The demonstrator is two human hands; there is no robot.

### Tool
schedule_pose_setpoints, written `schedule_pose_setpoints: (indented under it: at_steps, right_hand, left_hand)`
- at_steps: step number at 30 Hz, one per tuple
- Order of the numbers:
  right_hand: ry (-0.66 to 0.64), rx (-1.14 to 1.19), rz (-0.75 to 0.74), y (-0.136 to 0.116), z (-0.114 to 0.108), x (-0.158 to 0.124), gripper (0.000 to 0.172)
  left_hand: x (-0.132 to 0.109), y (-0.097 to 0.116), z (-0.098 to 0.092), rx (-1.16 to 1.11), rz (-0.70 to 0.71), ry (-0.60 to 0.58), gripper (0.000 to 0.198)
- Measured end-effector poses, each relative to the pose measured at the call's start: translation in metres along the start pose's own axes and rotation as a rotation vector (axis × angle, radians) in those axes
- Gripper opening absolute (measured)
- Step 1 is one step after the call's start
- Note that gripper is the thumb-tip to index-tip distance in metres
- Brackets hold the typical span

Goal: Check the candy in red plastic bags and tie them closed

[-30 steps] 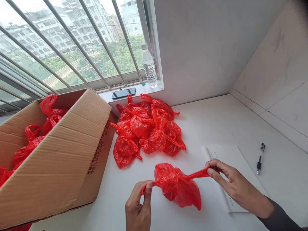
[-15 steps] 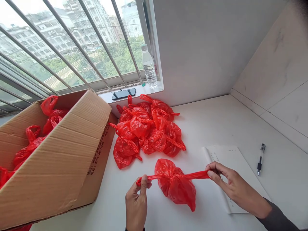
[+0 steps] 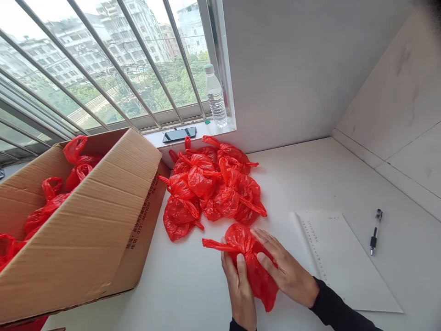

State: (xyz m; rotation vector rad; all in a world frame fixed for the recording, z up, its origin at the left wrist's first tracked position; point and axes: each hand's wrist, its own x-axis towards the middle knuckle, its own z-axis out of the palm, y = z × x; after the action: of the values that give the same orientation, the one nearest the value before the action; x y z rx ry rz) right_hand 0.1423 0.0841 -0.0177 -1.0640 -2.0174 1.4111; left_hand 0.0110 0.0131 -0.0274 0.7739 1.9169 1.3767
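A knotted red plastic bag [image 3: 239, 236] sits on the white table in front of me, its contents hidden. One twisted handle sticks out to the left from the knot. My left hand [image 3: 237, 282] cups the bag's left side, with the thumb near the knot. On the right side, my right hand [image 3: 280, 269] lies around the bag with its fingers stretched along it. The bag is held between both hands. Just behind it, a heap of similar tied red bags [image 3: 200, 181] rests on the table.
A cardboard box [image 3: 89, 220] with more red bags [image 3: 48, 207] stands at the left. An open notebook [image 3: 351, 262] and a pen [image 3: 375, 232] lie at the right. On the sill are a phone [image 3: 179, 134] and a water bottle [image 3: 216, 99], beside the barred window.
Both hands have let go of the two stretched handles and moved inward onto the bag's sides. The right handle is no longer visible; the left one points out freely.
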Motion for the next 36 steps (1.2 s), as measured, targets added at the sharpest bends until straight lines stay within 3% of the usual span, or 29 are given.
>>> schedule_pose_setpoints:
  at_steps: [4, 7, 16, 24, 31, 36]
  right_hand:
    - [0.066, 0.032, -0.030, 0.022, 0.043, 0.003, 0.056]
    - [0.111, 0.021, -0.045, 0.030, 0.058, 0.000, 0.056]
    - [0.139, -0.034, -0.093, 0.030, 0.059, -0.003, 0.055]
    - [0.222, 0.053, -0.083, 0.006, 0.061, -0.011, 0.053]
    - [0.208, -0.008, -0.058, 0.025, 0.065, -0.007, 0.053]
    - [0.300, -0.057, -0.055, 0.031, 0.067, -0.008, 0.055]
  left_hand:
    - [0.005, -0.007, 0.015, -0.017, 0.029, -0.013, 0.058]
    - [0.004, -0.014, 0.020, -0.012, 0.025, -0.022, 0.059]
    - [0.003, -0.026, 0.022, 0.017, -0.047, -0.040, 0.071]
    - [-0.011, -0.029, 0.022, -0.008, -0.172, -0.035, 0.075]
    - [0.004, -0.015, 0.018, -0.024, -0.081, -0.115, 0.070]
    - [0.006, -0.010, 0.007, -0.037, -0.054, -0.092, 0.065]
